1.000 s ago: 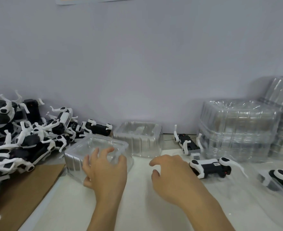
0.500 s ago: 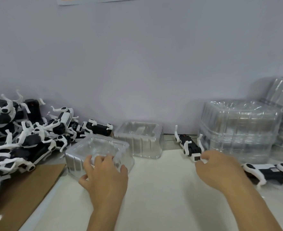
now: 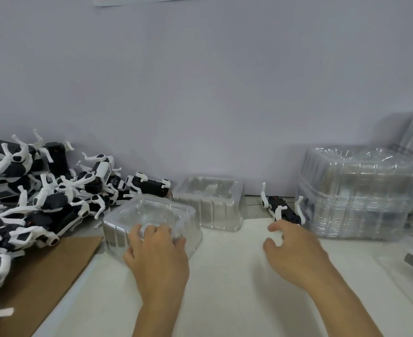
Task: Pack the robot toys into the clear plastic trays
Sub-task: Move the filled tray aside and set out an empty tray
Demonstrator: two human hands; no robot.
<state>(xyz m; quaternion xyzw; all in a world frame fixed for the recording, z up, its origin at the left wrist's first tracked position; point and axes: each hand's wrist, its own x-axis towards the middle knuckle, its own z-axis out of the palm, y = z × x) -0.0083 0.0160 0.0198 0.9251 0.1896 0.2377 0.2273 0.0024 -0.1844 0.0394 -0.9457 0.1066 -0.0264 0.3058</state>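
The near clear tray (image 3: 149,215) is gripped at its front wall by the left hand (image 3: 156,259). Right of that tray, the right hand (image 3: 295,251) is held with fingers loosely spread, empty, just before a robot toy (image 3: 282,210).

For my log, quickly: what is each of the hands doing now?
Left hand: grips the near clear tray.
Right hand: open, holds nothing, near a robot toy.

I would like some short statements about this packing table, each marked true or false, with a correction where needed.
1. The left hand holds a clear tray. True.
2. That tray has a robot toy inside. False: it looks empty.
3. The right hand grips a toy. False: it holds nothing; the small toy by the wall lies just beyond its fingers.
4. A pile of toys lies at the left. True.
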